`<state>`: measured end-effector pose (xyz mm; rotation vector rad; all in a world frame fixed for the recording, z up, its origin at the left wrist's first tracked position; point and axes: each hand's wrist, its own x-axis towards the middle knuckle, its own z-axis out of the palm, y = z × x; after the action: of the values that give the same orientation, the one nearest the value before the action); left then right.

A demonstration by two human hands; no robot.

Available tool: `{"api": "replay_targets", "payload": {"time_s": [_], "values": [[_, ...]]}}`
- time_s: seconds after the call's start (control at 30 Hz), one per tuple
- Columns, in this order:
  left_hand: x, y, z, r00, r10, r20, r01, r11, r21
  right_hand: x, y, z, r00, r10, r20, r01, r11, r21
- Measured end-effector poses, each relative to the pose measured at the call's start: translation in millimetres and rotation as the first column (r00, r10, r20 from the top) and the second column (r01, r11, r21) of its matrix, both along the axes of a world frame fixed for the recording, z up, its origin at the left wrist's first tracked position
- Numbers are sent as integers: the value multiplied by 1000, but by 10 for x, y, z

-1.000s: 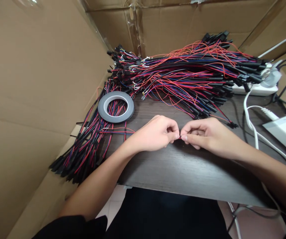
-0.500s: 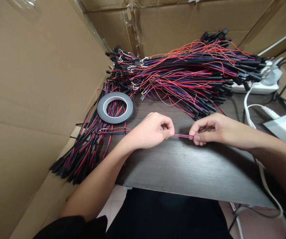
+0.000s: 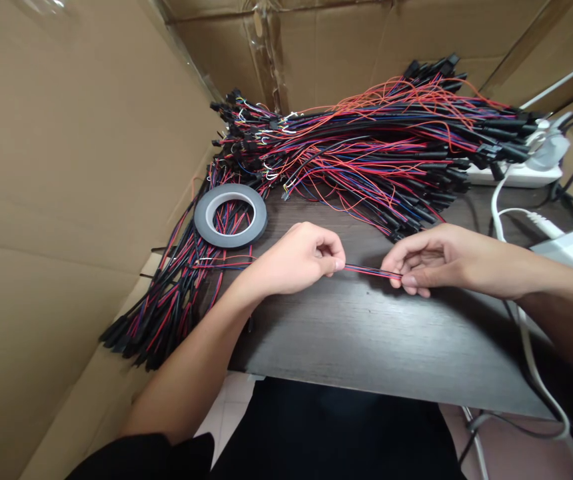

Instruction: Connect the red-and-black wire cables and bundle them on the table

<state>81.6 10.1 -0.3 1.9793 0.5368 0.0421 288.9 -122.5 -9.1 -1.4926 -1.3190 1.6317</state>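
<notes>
Pinched between thumb and fingers, the thin wires (image 3: 366, 270) sit snug in my left hand (image 3: 304, 260), and my right hand (image 3: 434, 263) has them too, a bit further along. They are red and dark, and they run almost straight from hand to hand over the brown table (image 3: 356, 347). Past my left wrist they come out again toward the left pile (image 3: 166, 300). I'd say this bunch is picked up and lined up, but the bit between my hands looks bare, and my right fingers hide what is under them. A grey roll (image 3: 205, 217) lies on the left pile, near my left hand. Behind my hands is a big heap (image 3: 366, 133) of wires with black ends, and I can't tell which ones are finished or how many are left
</notes>
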Motion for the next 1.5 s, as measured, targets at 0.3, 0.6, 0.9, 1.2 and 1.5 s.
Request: {"api": "replay_targets", "payload": {"time_s": [0.3, 0.6, 0.9, 1.2, 1.5], "values": [[-11, 15, 1, 999, -28, -20, 29, 998, 52, 23, -1, 0, 992, -77, 103, 71, 996, 57], [15, -25, -12, 1000, -3, -15, 3, 999, 35, -112, 29, -11, 974, -87, 211, 65, 992, 109], [16, -55, 2, 999, -9, -39, 12, 996, 88, -192, 49, -81, 968, -229, 104, 223, 973, 65], [24, -76, 7, 998, -3, -60, 7, 998, 69, -256, 52, -71, 979, -131, 156, 110, 985, 137], [35, -86, 6, 998, -41, -36, 45, 991, 123, -230, 30, -78, 956, -18, 294, -46, 977, 207]]}}
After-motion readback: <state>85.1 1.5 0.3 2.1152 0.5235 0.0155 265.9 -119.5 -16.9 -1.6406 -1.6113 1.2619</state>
